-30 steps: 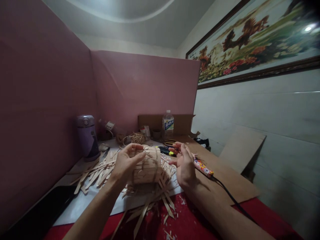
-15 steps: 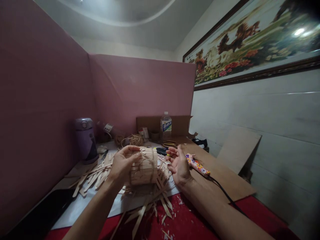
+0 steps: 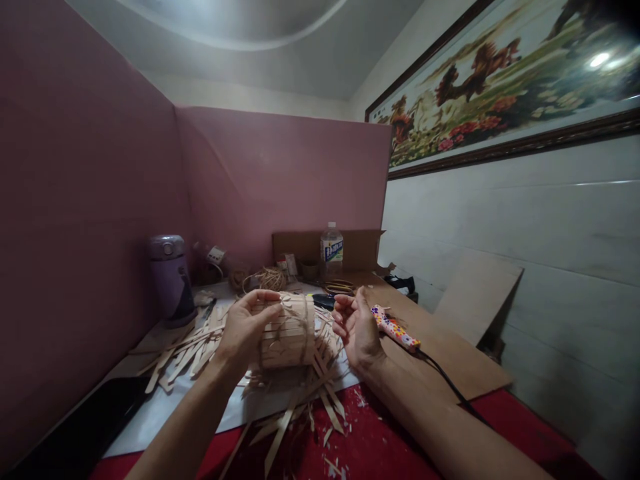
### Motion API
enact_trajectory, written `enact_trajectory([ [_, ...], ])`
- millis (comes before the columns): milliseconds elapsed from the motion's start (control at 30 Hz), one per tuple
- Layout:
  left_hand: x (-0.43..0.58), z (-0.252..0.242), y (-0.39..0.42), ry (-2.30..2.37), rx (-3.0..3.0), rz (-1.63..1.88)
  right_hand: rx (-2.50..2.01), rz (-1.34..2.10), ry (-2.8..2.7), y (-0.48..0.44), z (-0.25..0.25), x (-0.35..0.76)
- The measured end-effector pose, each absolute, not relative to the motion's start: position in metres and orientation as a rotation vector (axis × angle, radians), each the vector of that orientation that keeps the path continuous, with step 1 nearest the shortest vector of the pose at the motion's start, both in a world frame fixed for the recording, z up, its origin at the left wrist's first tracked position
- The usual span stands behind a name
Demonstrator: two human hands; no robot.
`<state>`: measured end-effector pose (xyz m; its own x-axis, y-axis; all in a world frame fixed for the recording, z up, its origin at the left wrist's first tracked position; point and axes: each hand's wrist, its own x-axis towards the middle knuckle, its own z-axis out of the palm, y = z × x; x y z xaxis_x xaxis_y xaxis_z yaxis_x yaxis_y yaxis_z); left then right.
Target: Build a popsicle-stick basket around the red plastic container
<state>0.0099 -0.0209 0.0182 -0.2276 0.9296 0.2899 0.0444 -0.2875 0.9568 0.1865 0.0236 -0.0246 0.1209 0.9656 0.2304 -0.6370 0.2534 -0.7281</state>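
Drum of wooden slats (image 3: pixel 286 339), near centre, looks largely assembled, slats joined and twine (image 3: pixel 307 323) round it, loose sticks (image 3: pixel 193 357) at left unattached; left hand (image 3: pixel 245 328) grips its left end, right hand (image 3: pixel 357 335) half-curled just right, contents unclear.

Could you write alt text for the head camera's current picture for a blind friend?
A person's left hand holds a wooden-stick cylinder on its side; the right hand, half curled, is beside it. Loose sticks lie around, with a purple flask to the left.
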Motion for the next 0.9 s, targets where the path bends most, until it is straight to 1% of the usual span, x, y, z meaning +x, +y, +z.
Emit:
enact_trajectory([
  [67,0.010,0.018,-0.021,1.230,1.306,1.595,-0.526,1.231,-0.793,0.023,-0.025,0.184],
  [133,0.010,0.019,-0.021,1.230,1.299,1.594,-0.572,1.124,-0.886,0.021,-0.027,0.183],
  [267,0.012,0.020,-0.023,1.235,1.297,1.598,-0.648,0.696,-1.252,0.010,-0.023,0.183],
  [333,0.013,0.020,-0.023,1.231,1.304,1.594,-0.644,0.543,-1.419,0.003,-0.015,0.184],
  [533,0.012,0.021,-0.023,1.206,1.354,1.615,-0.654,0.358,-1.841,-0.012,0.018,0.177],
  [633,0.011,0.020,-0.022,1.214,1.340,1.621,-0.617,0.249,-1.853,-0.011,0.016,0.174],
  [767,0.012,0.019,-0.022,1.227,1.333,1.625,-0.522,0.107,-1.752,-0.008,-0.005,0.176],
  [900,0.014,0.021,-0.024,1.225,1.319,1.622,-0.440,-0.031,-1.801,-0.007,-0.020,0.180],
])
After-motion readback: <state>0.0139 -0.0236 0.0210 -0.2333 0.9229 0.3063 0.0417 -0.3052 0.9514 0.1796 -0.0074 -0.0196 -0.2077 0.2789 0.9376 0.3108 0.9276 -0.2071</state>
